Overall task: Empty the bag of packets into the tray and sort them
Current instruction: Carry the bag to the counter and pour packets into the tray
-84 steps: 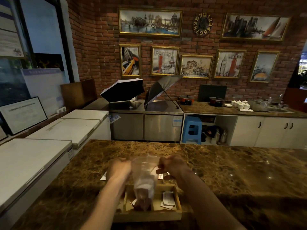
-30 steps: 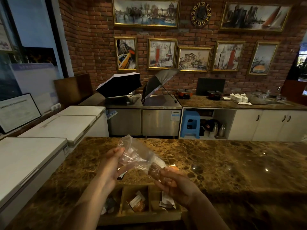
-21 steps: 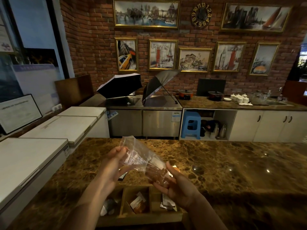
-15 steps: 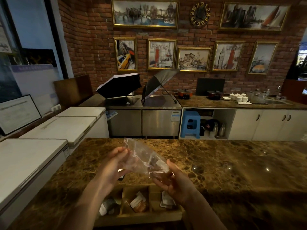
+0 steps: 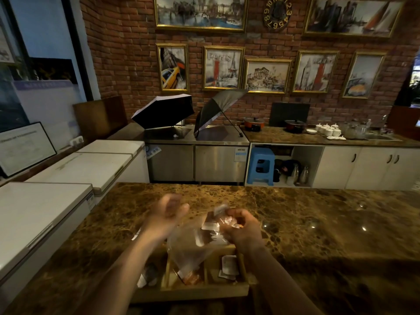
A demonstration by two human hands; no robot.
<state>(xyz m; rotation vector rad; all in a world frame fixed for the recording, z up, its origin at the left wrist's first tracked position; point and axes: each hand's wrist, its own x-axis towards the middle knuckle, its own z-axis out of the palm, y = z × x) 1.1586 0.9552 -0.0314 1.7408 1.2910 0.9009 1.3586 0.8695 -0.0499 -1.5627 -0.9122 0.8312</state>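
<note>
Over the marble counter point(image 5: 306, 223), the clear bag point(image 5: 191, 246) is being upended by the clenched right hand point(image 5: 241, 228) so packets point(image 5: 229, 264) drop into the wooden tray point(image 5: 193, 292); the blurred left hand's point(image 5: 168, 212) grip cannot be told.

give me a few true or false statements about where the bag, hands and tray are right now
1. The right hand holds the clear plastic bag. True.
2. The left hand is inside the bag. False: it is raised beside the bag, blurred, apart from it.
3. The bag hangs over the wooden tray. True.
4. The tray's right compartment is bare. False: white packets lie in it.
5. The tray sits on a white chest freezer. False: it sits on the brown marble counter.
</note>
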